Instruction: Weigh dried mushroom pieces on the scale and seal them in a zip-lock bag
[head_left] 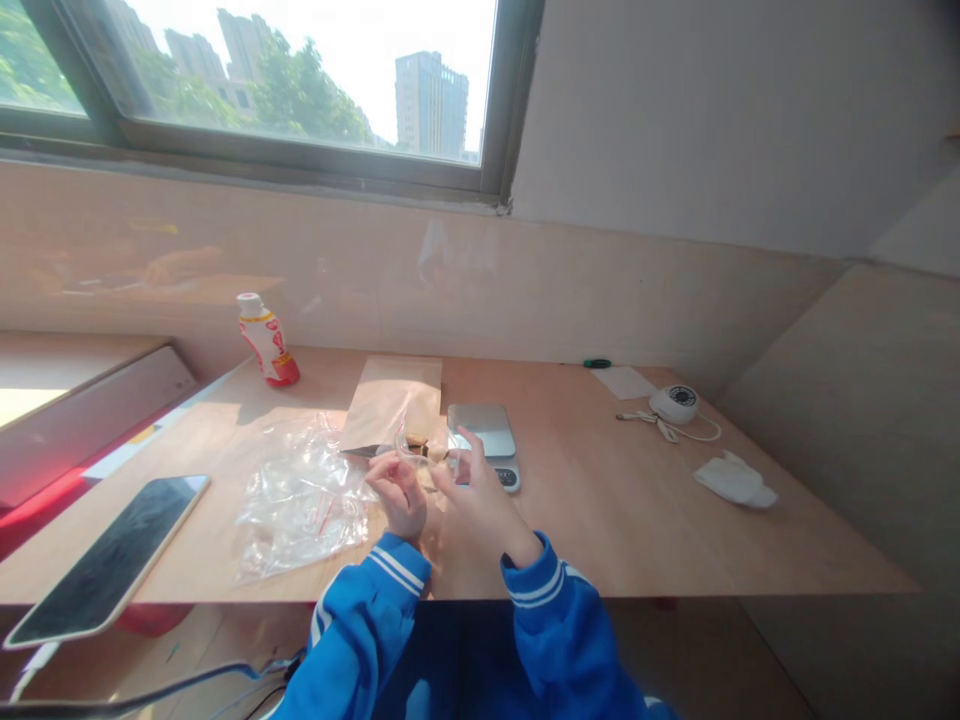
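Wooden tabletop [637, 520] bore a crumpled clear plastic bag [300, 500]; next, the left hand [397, 490] curled closed around a thin clear red-marked plastic strip [403, 435] held above the table, and the right hand [480, 490] stood partly open before a digital scale [484, 425].

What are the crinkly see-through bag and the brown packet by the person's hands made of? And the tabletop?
The see-through bag looks like thin clear plastic film: glossy, with creases catching the light. The brown packet looks like matte kraft paper, possibly thin card. The tabletop looks like smooth, pale plywood or wood veneer, judging by its warm tone and slight sheen.
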